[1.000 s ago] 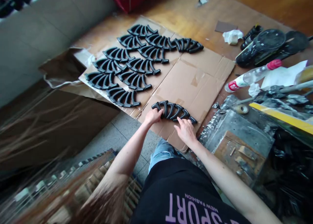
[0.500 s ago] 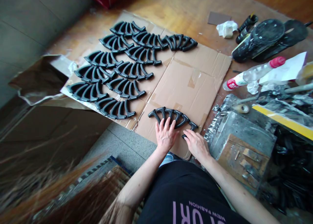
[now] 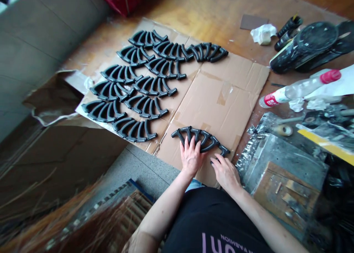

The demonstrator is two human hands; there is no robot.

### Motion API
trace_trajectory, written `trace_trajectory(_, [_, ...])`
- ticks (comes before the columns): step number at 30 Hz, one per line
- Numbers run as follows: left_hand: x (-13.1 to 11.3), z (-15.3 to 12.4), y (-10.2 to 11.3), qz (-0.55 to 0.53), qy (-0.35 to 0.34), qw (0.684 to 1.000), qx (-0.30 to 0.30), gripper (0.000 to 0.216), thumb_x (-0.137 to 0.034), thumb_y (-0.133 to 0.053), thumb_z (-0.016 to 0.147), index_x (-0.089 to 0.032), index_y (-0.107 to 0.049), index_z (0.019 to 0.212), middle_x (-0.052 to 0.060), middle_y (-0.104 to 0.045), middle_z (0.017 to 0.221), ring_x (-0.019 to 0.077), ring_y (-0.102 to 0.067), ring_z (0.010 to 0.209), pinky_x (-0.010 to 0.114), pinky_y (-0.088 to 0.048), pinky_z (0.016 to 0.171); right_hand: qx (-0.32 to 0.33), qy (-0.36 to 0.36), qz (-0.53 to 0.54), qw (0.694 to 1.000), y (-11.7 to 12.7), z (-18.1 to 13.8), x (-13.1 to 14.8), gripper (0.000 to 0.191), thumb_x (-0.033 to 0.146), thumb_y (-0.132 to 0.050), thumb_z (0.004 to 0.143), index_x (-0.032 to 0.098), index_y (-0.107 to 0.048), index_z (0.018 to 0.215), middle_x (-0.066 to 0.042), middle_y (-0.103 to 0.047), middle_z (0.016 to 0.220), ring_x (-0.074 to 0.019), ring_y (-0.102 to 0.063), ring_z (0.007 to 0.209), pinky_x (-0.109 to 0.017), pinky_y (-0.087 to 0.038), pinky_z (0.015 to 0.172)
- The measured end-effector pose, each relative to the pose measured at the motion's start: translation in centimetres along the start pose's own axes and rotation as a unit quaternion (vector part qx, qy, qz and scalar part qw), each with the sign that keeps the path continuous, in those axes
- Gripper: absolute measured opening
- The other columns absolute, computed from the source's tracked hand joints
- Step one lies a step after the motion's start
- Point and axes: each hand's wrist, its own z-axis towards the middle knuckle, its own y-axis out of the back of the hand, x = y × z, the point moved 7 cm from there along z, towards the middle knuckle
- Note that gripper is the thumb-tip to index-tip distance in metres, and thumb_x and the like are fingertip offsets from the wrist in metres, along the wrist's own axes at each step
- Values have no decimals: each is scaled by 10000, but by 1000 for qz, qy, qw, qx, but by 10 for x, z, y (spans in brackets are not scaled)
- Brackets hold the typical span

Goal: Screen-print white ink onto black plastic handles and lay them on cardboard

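Observation:
A fan-shaped row of black T-shaped pieces [image 3: 205, 134], each with a short crossbar and a curved stem, lies on the flattened cardboard [image 3: 204, 101] in front of me. My left hand [image 3: 190, 158] rests on the stems of this row, fingers outstretched and apart. At the row's right end, my right hand [image 3: 226, 171] has its fingers closed around the stem of the last T-shaped piece [image 3: 224, 150]; most of that stem is hidden. Several more fanned groups of the same pieces [image 3: 135, 129] cover the left and far parts of the cardboard.
On the right lie a plastic bottle [image 3: 300, 89] with a red cap, a tape roll [image 3: 284, 130] and a grey board [image 3: 298, 160] with scraps. Black cylindrical containers [image 3: 305, 46] and crumpled white paper [image 3: 263, 34] are farther back. A brown carton [image 3: 55, 153] stands at left.
The camera view has shifted, so everything sits slightly lower and farther right. Both hands keep nearly the same place on the front row of pieces.

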Motion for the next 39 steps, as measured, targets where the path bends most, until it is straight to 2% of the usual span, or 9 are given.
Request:
trace_trajectory(4, [3,18,7,3,-44,999,-9,505,-488,-602,849,-239,-627,1288,104,-505,1464,389,-364,1396,610,-265,1146,-29,2,11,1000,0,-2,0,348,222,-400,984,193,-668,1205,-96,-613,1292,-232,-589,992,-361,-474,871])
trace_trajectory(7, [0,51,12,5,-109,994,-19,523,-471,-650,821,-254,-619,1296,104,-509,1460,385,-350,1406,615,-251,1152,-65,0,28,997,-1,-4,-1,335,211,-416,973,217,-683,1176,-94,-636,1253,-228,-607,974,-364,-489,854])
trace_trajectory(15, [-34,225,21,20,-284,958,27,584,-541,-686,774,-277,-623,1292,84,-496,1468,351,-327,1419,555,-227,1169,-141,-13,49,989,-13,-6,-6,321,206,-433,947,276,-703,1106,-62,-672,1196,-226,-631,926,-362,-501,777])
trace_trajectory(18, [-36,287,28,36,-264,963,37,564,-517,-693,773,-268,-635,1276,88,-495,1465,355,-342,1401,550,-232,1160,-163,-20,54,985,-15,-6,-8,322,194,-438,932,290,-701,1091,-51,-681,1177,-223,-632,902,-364,-499,768])
trace_trajectory(22, [-23,340,42,36,-133,990,6,531,-530,-628,816,-226,-641,1250,131,-498,1453,381,-361,1372,583,-265,1122,-169,-12,58,984,-15,-5,-7,320,159,-481,884,282,-691,1091,-32,-688,1160,-214,-628,872,-353,-498,749])
trace_trajectory(25, [-16,343,47,34,-57,997,-48,557,-498,-549,873,-210,-550,1351,163,-410,1517,404,-286,1415,643,-227,1108,-167,-14,59,984,-15,-4,-6,322,139,-506,860,278,-689,1086,-26,-689,1161,-210,-623,865,-345,-497,738])
trace_trajectory(30, [-22,293,34,26,-99,989,-103,601,-394,-411,946,-212,-321,1512,126,-188,1626,309,-100,1506,537,-130,1191,-142,-47,62,987,-10,-1,-5,324,115,-530,859,274,-689,1092,-7,-670,1223,-217,-596,1014,-342,-476,868])
trace_trajectory(35, [-6,242,16,-20,-120,983,-135,660,-449,-373,936,-108,-317,1498,194,-248,1594,316,-123,1501,516,-199,1188,-73,-36,93,992,5,3,7,189,211,-554,888,236,-688,1018,-26,-633,1271,-192,-569,990,-327,-464,852])
trace_trajectory(39, [5,222,5,-58,-132,973,-178,704,-502,-369,909,-71,-361,1466,225,-326,1551,308,-225,1477,499,-232,1183,-109,-36,102,988,32,-7,-3,173,245,-575,893,220,-689,1021,-47,-651,1203,-175,-558,977,-312,-449,861])
